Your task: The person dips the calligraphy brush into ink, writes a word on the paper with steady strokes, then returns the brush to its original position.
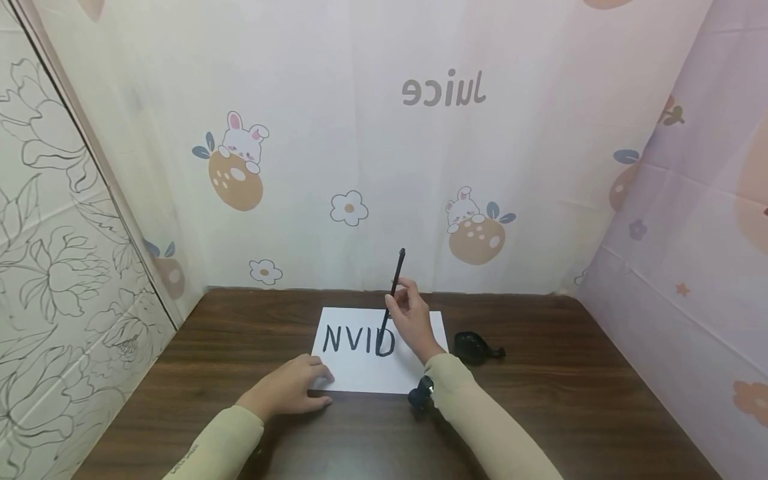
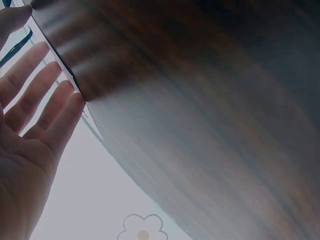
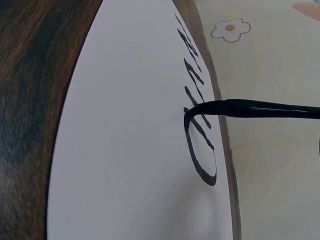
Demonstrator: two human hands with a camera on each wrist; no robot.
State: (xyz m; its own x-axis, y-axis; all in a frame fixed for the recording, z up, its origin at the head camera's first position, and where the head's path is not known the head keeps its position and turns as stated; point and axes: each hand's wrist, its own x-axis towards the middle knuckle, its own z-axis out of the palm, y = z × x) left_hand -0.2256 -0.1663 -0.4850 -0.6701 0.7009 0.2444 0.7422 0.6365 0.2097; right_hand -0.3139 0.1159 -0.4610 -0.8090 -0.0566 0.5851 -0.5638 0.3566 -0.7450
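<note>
My right hand [image 1: 412,317] pinches a long black brush [image 1: 396,277] partway along its handle. The dark tip meets a white sheet of paper [image 1: 369,380] at the lower end of the last letter's straight stroke. Black brushed letters [image 1: 354,340] reading NVID run across the paper's upper half. Close up in the right wrist view, the wet brush tip [image 3: 200,108] bends against the paper, touching the D's loop. At the paper's lower left corner rests my left hand [image 1: 294,387], fingers extended and spread over the edge.
A small black dish with a spout-like handle [image 1: 473,348] stands right of the paper on the dark wooden table [image 1: 540,400]. A patterned curtain [image 1: 360,133] hangs right behind the table, with more printed cloth at both sides. A dark wrist device [image 1: 421,395] sits under my right sleeve.
</note>
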